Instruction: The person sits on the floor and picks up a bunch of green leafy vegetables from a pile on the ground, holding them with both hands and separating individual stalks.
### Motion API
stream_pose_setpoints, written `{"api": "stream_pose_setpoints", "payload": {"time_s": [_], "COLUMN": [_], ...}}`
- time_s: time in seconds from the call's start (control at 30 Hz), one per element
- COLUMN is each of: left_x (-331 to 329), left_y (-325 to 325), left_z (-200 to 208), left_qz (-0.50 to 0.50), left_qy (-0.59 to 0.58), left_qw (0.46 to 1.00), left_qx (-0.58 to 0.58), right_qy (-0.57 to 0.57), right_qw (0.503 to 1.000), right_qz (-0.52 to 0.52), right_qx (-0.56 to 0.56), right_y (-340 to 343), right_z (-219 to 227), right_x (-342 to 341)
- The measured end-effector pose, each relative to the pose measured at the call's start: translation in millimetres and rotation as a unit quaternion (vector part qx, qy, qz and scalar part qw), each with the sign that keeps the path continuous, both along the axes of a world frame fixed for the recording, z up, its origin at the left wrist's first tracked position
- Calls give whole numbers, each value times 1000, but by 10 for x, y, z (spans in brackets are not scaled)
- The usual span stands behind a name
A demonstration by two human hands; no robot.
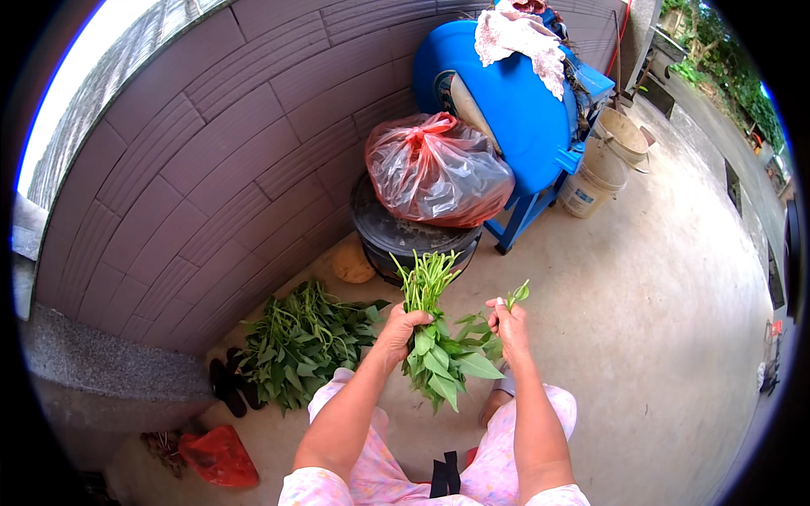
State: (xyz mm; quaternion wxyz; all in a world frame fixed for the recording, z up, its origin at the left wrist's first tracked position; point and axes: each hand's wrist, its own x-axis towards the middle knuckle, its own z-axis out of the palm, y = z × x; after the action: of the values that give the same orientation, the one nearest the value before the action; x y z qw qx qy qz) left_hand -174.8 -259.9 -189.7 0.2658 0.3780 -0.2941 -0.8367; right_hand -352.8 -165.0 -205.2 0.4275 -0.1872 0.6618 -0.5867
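My left hand is closed round a thick bunch of leafy greens, held above my lap. Its pale green stems point away from me, and the broad leaves hang toward my knees. Just right of the bunch, my right hand pinches a small leafy sprig between thumb and fingers. A large pile of the same greens lies on the floor to my left, by the wall.
Ahead stands a black lidded bucket with a knotted red-and-clear plastic bag on top. Behind it are a blue plastic piece on a blue frame and whitish buckets. Dark sandals and a red bag lie left.
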Motion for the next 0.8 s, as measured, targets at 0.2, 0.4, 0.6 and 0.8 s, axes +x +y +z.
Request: {"api": "stream_pose_setpoints", "payload": {"time_s": [0.2, 0.4, 0.6, 0.8], "left_x": [-65, -173, -227, -242], "left_y": [81, 161, 229, 278], "left_z": [46, -17, -91, -89], "left_qz": [-27, -40, -59, -94], "left_qy": [-23, -18, -8, -24], "left_qw": [999, 997, 994, 989], "left_qx": [-16, -63, -97, -107], "right_qy": [-75, -109, -21, -32], "right_qw": [996, 988, 996, 995], "right_qz": [-6, 39, 52, 30], "right_qx": [-46, -106, -76, -88], "right_y": [-81, -112, -122, -132], "right_z": [9, -51, 9, -52], "right_x": [136, 288, 416, 395]}}
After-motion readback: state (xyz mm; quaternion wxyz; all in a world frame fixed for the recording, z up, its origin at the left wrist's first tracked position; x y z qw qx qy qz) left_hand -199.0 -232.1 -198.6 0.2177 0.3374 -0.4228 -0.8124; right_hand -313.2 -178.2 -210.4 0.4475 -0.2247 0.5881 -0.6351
